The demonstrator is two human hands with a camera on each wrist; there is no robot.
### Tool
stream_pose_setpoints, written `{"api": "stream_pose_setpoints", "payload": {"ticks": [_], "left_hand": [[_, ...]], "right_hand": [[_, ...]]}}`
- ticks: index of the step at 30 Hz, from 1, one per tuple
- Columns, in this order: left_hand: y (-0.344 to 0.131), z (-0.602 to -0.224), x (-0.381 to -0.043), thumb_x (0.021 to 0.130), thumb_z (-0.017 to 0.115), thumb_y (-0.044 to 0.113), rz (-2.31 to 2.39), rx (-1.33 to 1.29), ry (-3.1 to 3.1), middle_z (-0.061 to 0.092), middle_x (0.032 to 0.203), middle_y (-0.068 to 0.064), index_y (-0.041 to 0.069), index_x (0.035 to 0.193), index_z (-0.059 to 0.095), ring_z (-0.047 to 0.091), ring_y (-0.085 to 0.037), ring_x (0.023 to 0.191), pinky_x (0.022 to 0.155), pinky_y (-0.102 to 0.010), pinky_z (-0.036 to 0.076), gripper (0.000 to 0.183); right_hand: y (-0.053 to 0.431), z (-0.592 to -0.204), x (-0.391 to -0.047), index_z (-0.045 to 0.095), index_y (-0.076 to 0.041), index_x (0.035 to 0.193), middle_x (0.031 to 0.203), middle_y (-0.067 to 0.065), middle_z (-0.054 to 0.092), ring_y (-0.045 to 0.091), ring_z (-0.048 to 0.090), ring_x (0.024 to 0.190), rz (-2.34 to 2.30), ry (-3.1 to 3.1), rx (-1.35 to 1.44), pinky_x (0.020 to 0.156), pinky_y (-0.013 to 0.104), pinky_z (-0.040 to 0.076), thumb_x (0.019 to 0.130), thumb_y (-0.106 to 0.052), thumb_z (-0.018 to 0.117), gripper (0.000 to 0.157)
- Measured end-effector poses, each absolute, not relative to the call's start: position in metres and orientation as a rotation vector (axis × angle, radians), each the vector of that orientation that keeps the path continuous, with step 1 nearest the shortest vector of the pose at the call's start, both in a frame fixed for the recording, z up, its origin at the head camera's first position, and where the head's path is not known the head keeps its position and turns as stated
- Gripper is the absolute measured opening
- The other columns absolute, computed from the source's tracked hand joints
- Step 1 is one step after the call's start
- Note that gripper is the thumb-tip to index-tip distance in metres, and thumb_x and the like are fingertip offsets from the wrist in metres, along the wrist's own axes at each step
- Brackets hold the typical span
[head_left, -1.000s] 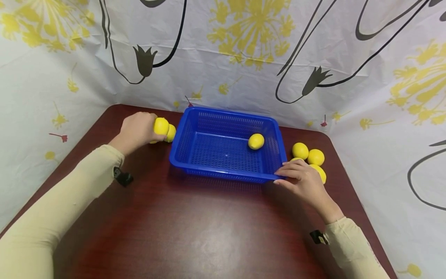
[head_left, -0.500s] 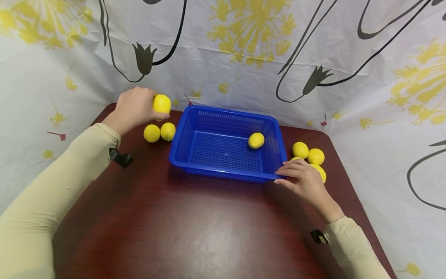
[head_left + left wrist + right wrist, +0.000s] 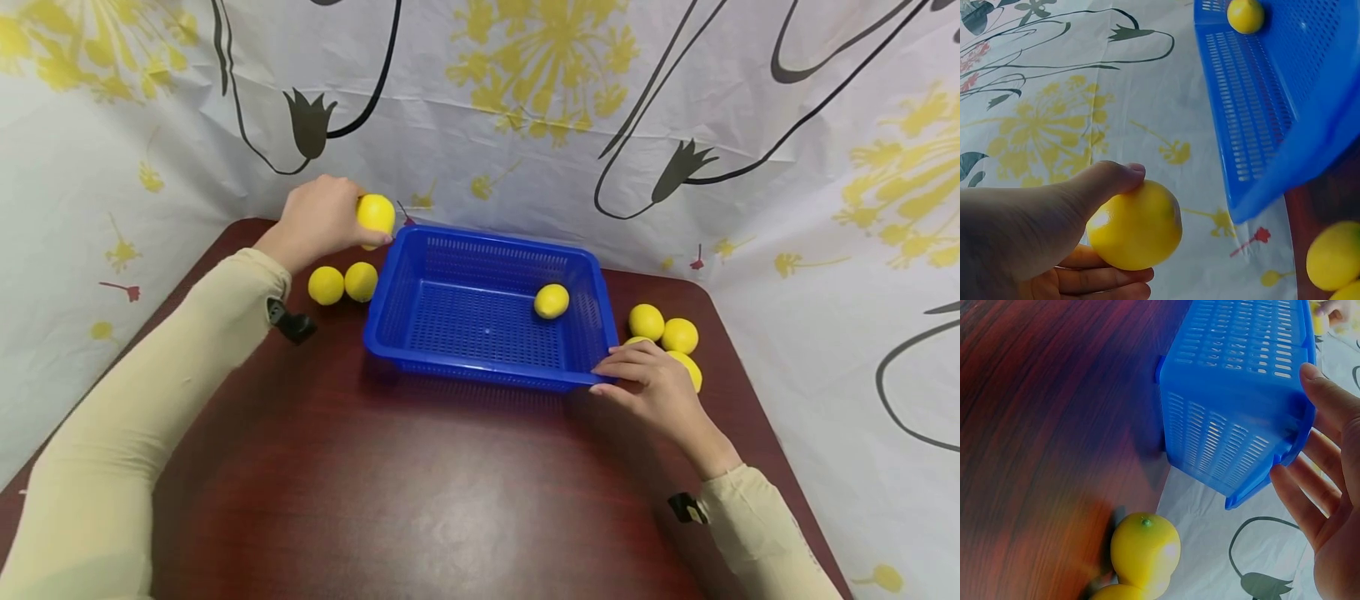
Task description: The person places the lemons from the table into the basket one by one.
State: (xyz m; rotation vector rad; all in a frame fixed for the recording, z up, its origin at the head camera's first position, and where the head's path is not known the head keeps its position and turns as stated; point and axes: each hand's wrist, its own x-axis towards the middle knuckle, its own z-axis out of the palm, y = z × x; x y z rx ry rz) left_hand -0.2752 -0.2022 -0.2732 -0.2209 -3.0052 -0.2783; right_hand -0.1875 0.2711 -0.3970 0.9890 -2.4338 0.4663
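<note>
My left hand holds a yellow lemon in the air near the far left corner of a blue plastic basket. In the left wrist view the thumb lies over this lemon, with fingers beneath it. My right hand grips the basket's near right corner: the thumb is at the front of the rim and the fingers reach over it. Inside the basket, towards the right, lies one lemon. Two more lemons sit side by side on the table left of the basket.
Several lemons are grouped on the table right of the basket, partly hidden by my right hand. The dark red-brown wooden table meets a white patterned cloth at its back and sides.
My left hand has lifted a lemon from the group on the left, then carried it rightward towards the basket. The right hand has stayed at the basket corner.
</note>
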Motion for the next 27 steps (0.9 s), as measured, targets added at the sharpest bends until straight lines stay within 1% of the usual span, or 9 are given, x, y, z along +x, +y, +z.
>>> {"api": "stream_pose_setpoints", "payload": {"ticks": [4, 6, 9, 12, 15, 21, 27], "left_hand": [[-0.188, -0.274, -0.284, 0.078, 0.070, 0.065, -0.318, -0.268, -2.990, 0.066, 0.096, -0.011, 0.012, 0.104, 0.066, 0.059, -0.029, 0.083, 0.063, -0.040, 0.049, 0.059], [-0.181, -0.274, -0.289, 0.078, 0.071, 0.064, -0.326, -0.290, -2.976, 0.066, 0.095, -0.010, 0.012, 0.101, 0.067, 0.059, -0.029, 0.083, 0.063, -0.040, 0.049, 0.057], [-0.168, -0.272, -0.295, 0.078, 0.072, 0.062, -0.340, -0.306, -2.968, 0.067, 0.094, -0.010, 0.011, 0.098, 0.067, 0.060, -0.029, 0.084, 0.064, -0.041, 0.049, 0.055], [-0.155, -0.269, -0.301, 0.078, 0.072, 0.062, -0.350, -0.319, -2.969, 0.067, 0.095, -0.009, 0.011, 0.098, 0.067, 0.060, -0.029, 0.085, 0.068, -0.043, 0.051, 0.055], [-0.143, -0.268, -0.307, 0.079, 0.072, 0.061, -0.370, -0.335, -2.971, 0.067, 0.096, -0.009, 0.011, 0.100, 0.066, 0.061, -0.029, 0.086, 0.070, -0.043, 0.051, 0.054], [-0.120, -0.270, -0.320, 0.080, 0.071, 0.059, -0.439, -0.372, -2.957, 0.068, 0.097, -0.008, 0.012, 0.100, 0.067, 0.060, -0.027, 0.085, 0.070, -0.043, 0.051, 0.051], [-0.098, -0.279, -0.333, 0.081, 0.071, 0.059, -0.503, -0.392, -2.952, 0.068, 0.104, -0.006, 0.013, 0.108, 0.068, 0.061, -0.025, 0.087, 0.074, -0.042, 0.053, 0.054]], "right_hand": [[0.272, -0.398, -0.188, 0.080, -0.019, 0.092, 0.092, -0.004, 0.077, 0.020, 0.066, 0.103, 0.478, -2.424, 0.995, 0.091, 0.020, 0.049, 0.060, -0.023, 0.093, 0.035], [0.272, -0.399, -0.188, 0.080, -0.019, 0.092, 0.092, -0.004, 0.077, 0.020, 0.066, 0.103, 0.482, -2.419, 0.998, 0.091, 0.019, 0.048, 0.060, -0.023, 0.093, 0.035], [0.272, -0.399, -0.188, 0.080, -0.019, 0.091, 0.092, -0.004, 0.077, 0.020, 0.066, 0.103, 0.479, -2.417, 0.996, 0.089, 0.022, 0.049, 0.060, -0.023, 0.093, 0.034], [0.272, -0.399, -0.188, 0.079, -0.018, 0.091, 0.092, -0.004, 0.077, 0.020, 0.066, 0.102, 0.479, -2.416, 0.995, 0.088, 0.027, 0.050, 0.061, -0.023, 0.093, 0.034], [0.271, -0.399, -0.187, 0.080, -0.018, 0.091, 0.092, -0.003, 0.077, 0.020, 0.066, 0.102, 0.481, -2.420, 0.995, 0.087, 0.027, 0.051, 0.060, -0.022, 0.093, 0.034], [0.272, -0.399, -0.186, 0.080, -0.018, 0.091, 0.092, -0.003, 0.077, 0.020, 0.066, 0.102, 0.478, -2.420, 0.987, 0.087, 0.029, 0.051, 0.061, -0.023, 0.093, 0.033], [0.272, -0.400, -0.186, 0.080, -0.018, 0.092, 0.093, -0.003, 0.077, 0.019, 0.065, 0.103, 0.485, -2.422, 0.981, 0.088, 0.027, 0.051, 0.062, -0.023, 0.092, 0.033]]}}
